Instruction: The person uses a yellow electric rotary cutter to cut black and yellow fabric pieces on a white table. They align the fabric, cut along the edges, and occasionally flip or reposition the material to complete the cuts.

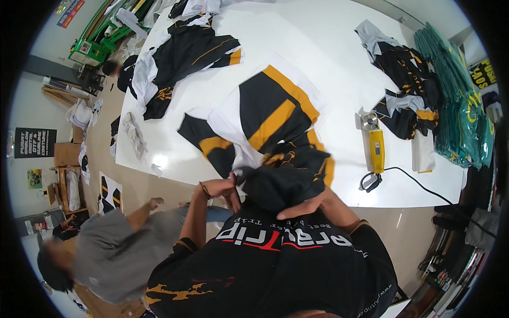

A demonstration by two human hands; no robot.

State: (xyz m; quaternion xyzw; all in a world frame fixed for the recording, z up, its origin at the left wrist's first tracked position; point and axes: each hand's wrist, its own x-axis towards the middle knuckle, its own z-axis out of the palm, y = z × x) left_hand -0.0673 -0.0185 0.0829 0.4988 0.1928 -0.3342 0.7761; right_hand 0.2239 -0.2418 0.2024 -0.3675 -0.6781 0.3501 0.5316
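The person stands at the edge of a white table [339, 63], holding a bunched black cloth [281, 186] close to the chest, at the near edge of the tabletop. The left hand [221, 188] grasps the cloth at its left side, fingers closed around the edge. The right hand [307, 205] lies against the lower right of the cloth with its fingers stretched out; the thumb is hidden, so whether it grips cannot be told. Just beyond the cloth, black, white and yellow fabric pieces [260, 108] spread across the table, overlapping where they meet the bunch. To the right lies a yellow electric cutter [376, 151] with a round metal head, its black cord [419, 183] running off the table edge. Beyond the cutter sit a dark fabric heap [405, 71] and a stack of green bagged garments [450, 100]. Another black and white pile [185, 55] lies on the far left. A co-worker in a grey shirt [127, 252] is at the person's left.
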